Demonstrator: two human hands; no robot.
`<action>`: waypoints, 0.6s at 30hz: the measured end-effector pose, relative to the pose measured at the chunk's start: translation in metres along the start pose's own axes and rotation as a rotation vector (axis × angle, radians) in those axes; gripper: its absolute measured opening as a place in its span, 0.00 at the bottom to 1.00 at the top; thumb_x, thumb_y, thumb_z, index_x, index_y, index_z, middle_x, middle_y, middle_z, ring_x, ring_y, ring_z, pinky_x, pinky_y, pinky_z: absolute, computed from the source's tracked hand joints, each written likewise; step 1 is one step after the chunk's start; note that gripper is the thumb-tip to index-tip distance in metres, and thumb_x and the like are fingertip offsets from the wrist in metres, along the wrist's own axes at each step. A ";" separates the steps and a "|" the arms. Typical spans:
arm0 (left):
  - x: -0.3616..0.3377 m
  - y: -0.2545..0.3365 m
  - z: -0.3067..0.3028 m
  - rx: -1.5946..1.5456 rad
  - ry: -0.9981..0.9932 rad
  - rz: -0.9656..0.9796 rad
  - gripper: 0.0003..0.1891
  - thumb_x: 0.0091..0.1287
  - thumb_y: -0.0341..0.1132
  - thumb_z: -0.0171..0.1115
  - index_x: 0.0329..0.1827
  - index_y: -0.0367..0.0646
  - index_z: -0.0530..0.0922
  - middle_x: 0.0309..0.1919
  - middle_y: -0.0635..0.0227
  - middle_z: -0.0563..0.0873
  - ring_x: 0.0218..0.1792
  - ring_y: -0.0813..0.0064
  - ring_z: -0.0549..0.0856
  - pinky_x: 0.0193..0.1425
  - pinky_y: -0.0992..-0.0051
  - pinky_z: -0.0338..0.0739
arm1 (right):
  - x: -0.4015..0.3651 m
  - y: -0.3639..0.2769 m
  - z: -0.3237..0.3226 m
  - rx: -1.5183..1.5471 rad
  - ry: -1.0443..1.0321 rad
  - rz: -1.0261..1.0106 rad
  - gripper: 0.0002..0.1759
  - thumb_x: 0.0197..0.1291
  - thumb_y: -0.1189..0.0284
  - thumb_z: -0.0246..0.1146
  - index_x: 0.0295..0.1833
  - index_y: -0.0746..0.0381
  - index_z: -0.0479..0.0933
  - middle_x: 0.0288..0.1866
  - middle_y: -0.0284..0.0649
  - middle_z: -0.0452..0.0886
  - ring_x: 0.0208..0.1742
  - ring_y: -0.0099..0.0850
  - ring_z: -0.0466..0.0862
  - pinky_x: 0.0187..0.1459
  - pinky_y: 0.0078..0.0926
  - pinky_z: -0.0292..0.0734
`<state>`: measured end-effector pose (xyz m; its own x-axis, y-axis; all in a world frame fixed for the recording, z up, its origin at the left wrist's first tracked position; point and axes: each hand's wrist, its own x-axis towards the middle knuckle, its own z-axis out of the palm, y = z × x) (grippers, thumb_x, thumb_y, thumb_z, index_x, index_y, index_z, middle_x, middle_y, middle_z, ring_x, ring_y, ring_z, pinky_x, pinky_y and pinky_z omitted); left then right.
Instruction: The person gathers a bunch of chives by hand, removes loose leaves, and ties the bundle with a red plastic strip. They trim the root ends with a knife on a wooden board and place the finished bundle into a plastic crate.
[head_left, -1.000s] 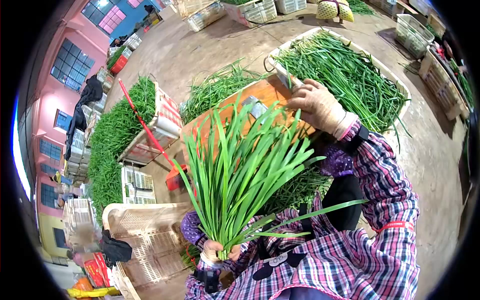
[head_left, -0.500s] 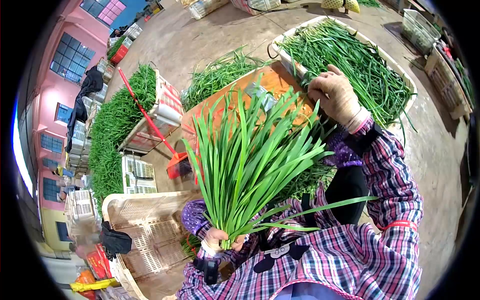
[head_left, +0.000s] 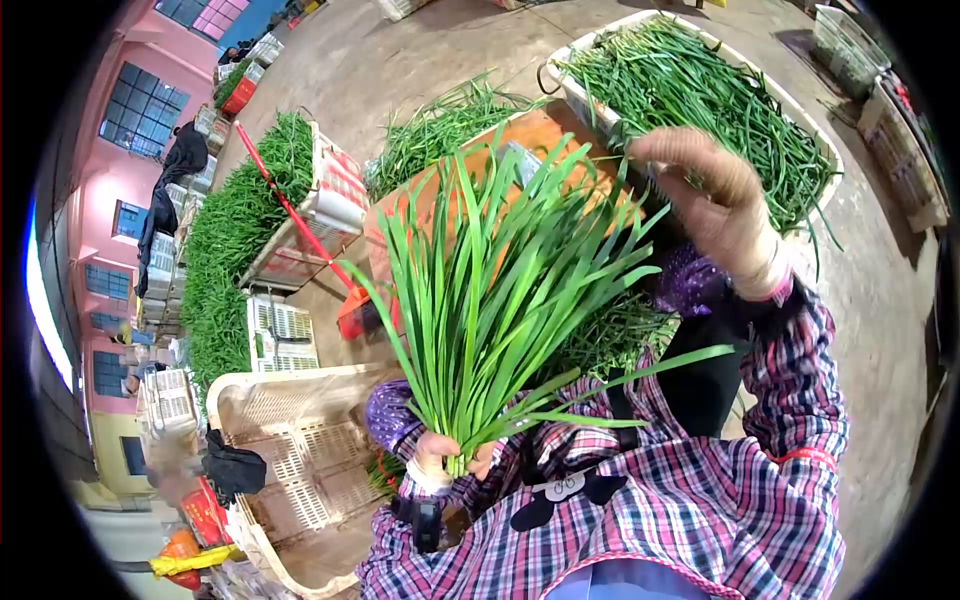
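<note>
My left hand (head_left: 434,458) is wrapped round the lower ends of a bunch of garlic chives (head_left: 490,300), low in front of my checked shirt. The long flat leaves fan out upward and to the right. My right hand (head_left: 715,200) is raised at the right, blurred by motion, its fingers curved and apart from the thumb with nothing visible between them. Behind it stands a white crate (head_left: 835,165) heaped with loose green leaves (head_left: 690,100). An orange board (head_left: 545,125) lies beyond the bunch, partly covered by it.
A pale plastic basket (head_left: 300,400) stands at my left, with a black cloth (head_left: 232,465) over its edge. A red-handled dustpan (head_left: 355,310) leans by a crate (head_left: 335,185) and piled greens (head_left: 235,230). More greens (head_left: 445,135) lie behind the board. Crates (head_left: 900,150) line the right.
My right hand has moved a little right and toward me, and its fingers have opened from a closed curl. The left hand still grips the bunch. The view has shifted slightly.
</note>
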<state>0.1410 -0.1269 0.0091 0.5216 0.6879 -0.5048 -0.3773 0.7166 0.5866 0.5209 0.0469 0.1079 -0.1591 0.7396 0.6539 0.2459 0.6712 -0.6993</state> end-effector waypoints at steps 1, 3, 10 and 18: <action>0.001 0.001 0.003 0.021 0.022 0.009 0.27 0.43 0.44 0.66 0.40 0.29 0.75 0.21 0.59 0.76 0.17 0.67 0.75 0.21 0.65 0.69 | -0.003 -0.005 0.007 -0.030 -0.106 -0.142 0.16 0.53 0.85 0.58 0.47 0.62 0.80 0.42 0.41 0.83 0.48 0.39 0.81 0.49 0.31 0.76; 0.003 0.002 0.006 0.052 0.028 -0.011 0.23 0.43 0.46 0.67 0.31 0.33 0.75 0.18 0.60 0.75 0.15 0.67 0.74 0.20 0.67 0.70 | -0.010 -0.016 0.029 -0.203 -0.364 -0.354 0.20 0.47 0.72 0.67 0.49 0.58 0.78 0.44 0.39 0.81 0.51 0.41 0.79 0.56 0.42 0.71; 0.007 0.002 0.007 0.018 -0.049 0.044 0.25 0.45 0.47 0.65 0.38 0.34 0.74 0.16 0.65 0.71 0.15 0.70 0.70 0.21 0.67 0.69 | -0.066 -0.009 0.070 -0.418 -0.543 -0.275 0.15 0.49 0.64 0.65 0.44 0.54 0.75 0.35 0.34 0.77 0.50 0.37 0.77 0.66 0.51 0.60; 0.009 -0.004 0.007 0.040 0.001 0.061 0.23 0.46 0.49 0.64 0.32 0.36 0.73 0.14 0.66 0.70 0.13 0.70 0.69 0.18 0.68 0.65 | -0.079 -0.005 0.069 -0.346 -0.475 -0.278 0.16 0.48 0.66 0.66 0.44 0.54 0.76 0.33 0.33 0.77 0.43 0.37 0.79 0.59 0.43 0.68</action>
<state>0.1524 -0.1244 0.0068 0.4976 0.7305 -0.4677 -0.3773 0.6678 0.6416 0.4659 -0.0112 0.0402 -0.6474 0.5354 0.5425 0.4156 0.8446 -0.3376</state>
